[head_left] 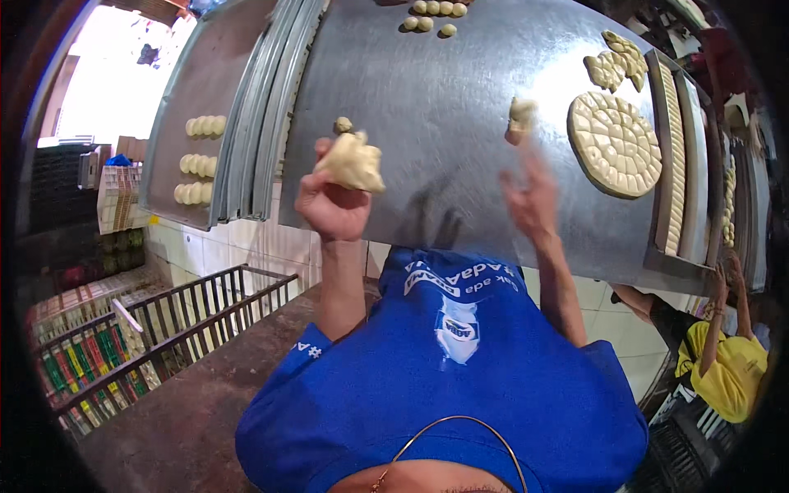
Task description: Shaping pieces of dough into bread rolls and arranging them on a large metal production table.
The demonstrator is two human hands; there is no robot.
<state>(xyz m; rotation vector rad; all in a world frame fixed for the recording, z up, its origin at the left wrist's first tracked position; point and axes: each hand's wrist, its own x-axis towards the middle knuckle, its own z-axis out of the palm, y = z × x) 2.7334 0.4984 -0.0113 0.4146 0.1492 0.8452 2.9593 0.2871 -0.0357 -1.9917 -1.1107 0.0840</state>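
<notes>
My left hand (335, 201) is closed around a pale, uneven lump of dough (355, 162), held up over the left part of the metal table. Just beyond it is a small brownish ball (343, 125). On the right, my right hand (532, 197) is smeared by motion above the tabletop. Past its fingers is a small blurred piece of dough (520, 119); whether they touch it is unclear. Farther right lies a big round slab of dough (615, 145) cut into many pieces. Dough scraps (616, 62) sit behind the slab.
Small dough balls (440, 8) stand at the table's (394, 74) far edge. Trays (267, 123) are stacked at left, beside a tray with dough rows (197, 167). A long tray of dough pieces (672, 156) borders the right side. A person in yellow (723, 361) works at right.
</notes>
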